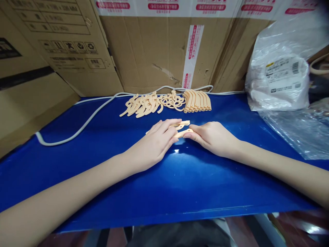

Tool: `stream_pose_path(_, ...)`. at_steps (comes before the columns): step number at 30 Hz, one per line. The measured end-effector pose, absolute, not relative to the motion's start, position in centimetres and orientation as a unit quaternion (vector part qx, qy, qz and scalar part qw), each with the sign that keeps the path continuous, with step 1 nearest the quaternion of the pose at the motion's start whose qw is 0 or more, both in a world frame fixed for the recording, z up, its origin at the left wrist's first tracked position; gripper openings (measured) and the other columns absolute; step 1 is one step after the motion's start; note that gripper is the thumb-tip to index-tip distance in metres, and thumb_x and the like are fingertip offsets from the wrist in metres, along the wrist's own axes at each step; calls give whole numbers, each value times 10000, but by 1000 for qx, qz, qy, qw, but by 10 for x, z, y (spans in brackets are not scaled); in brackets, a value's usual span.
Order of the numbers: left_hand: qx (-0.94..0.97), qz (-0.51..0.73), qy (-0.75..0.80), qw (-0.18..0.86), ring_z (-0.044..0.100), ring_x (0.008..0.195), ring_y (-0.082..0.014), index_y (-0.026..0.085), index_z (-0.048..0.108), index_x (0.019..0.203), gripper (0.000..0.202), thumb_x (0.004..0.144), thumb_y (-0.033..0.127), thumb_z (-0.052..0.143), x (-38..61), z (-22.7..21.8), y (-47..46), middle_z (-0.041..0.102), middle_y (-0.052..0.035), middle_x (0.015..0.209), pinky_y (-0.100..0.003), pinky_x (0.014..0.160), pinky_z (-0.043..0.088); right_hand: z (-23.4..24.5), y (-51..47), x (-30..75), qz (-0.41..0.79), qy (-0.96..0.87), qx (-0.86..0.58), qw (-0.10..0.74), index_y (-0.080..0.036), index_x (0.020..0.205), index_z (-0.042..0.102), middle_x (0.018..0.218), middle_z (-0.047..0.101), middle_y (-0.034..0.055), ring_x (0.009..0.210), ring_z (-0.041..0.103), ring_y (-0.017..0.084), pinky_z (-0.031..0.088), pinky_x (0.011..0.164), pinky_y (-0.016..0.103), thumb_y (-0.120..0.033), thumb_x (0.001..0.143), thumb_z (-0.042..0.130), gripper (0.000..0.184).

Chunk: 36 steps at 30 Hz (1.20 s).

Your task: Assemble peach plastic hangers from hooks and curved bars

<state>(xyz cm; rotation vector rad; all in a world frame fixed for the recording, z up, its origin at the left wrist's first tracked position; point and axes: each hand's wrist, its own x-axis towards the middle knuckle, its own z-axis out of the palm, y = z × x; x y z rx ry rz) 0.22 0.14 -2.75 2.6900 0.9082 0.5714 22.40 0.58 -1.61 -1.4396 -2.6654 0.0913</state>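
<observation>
Both my hands rest on a blue table top (164, 185) and meet at its middle. My left hand (154, 140) lies with fingers stretched over a small peach plastic piece (183, 123), pressing it down. My right hand (209, 135) pinches a second peach plastic piece (183, 133) by its end with closed fingers. The two pieces lie side by side between the fingertips. Behind them, a loose pile of the same curved peach parts (146, 104) lies on the table, and a neat row of stacked ones (197, 100) stands to its right.
Large cardboard boxes (154, 48) wall off the back and left. A white cable (84, 121) runs along the back edge and curls to the left. Clear plastic bags (280, 79) with a labelled pack sit at the right.
</observation>
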Motion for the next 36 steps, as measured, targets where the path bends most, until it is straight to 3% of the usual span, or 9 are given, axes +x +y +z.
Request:
stream_pose_path(7,923,192,312,118,373,1366,-228,173,455,1286,307,1023,257,320,0,-25,-1,407,-116,1468,-503,1164,290,-13,4,222,111,-885,-443,87,-156,1031,634,802,694,80,632,595,182,312,602,266,-494,1016,242,518)
stream_pose_path(13,925,191,307,118,377,1364,-227,191,493,1225,279,1025,249,307,0,-24,1,425,-116,1453,-514,1145,310,-12,4,223,141,-882,-438,102,-144,1084,621,771,672,73,615,571,174,300,592,267,-513,1013,222,548)
stream_pose_path(19,922,193,313,123,350,1382,-220,182,504,1159,246,1020,246,311,2,-24,2,432,-115,1444,-500,1167,283,-12,6,223,173,-875,-432,134,-144,959,596,717,616,34,559,498,137,274,573,262,-571,991,261,544)
stream_pose_path(25,922,196,314,119,335,1389,-215,184,492,1139,223,1021,247,313,2,-25,2,407,-115,1457,-496,1168,278,-13,8,223,198,-873,-421,148,-145,988,594,745,620,29,571,499,128,280,578,257,-564,991,284,522)
stream_pose_path(36,923,189,317,112,341,1382,-219,196,497,1130,225,1024,269,312,2,-26,3,400,-108,1473,-519,1157,271,-17,10,227,179,-892,-381,162,-160,873,587,621,531,-15,501,434,106,267,545,241,-535,1006,261,514)
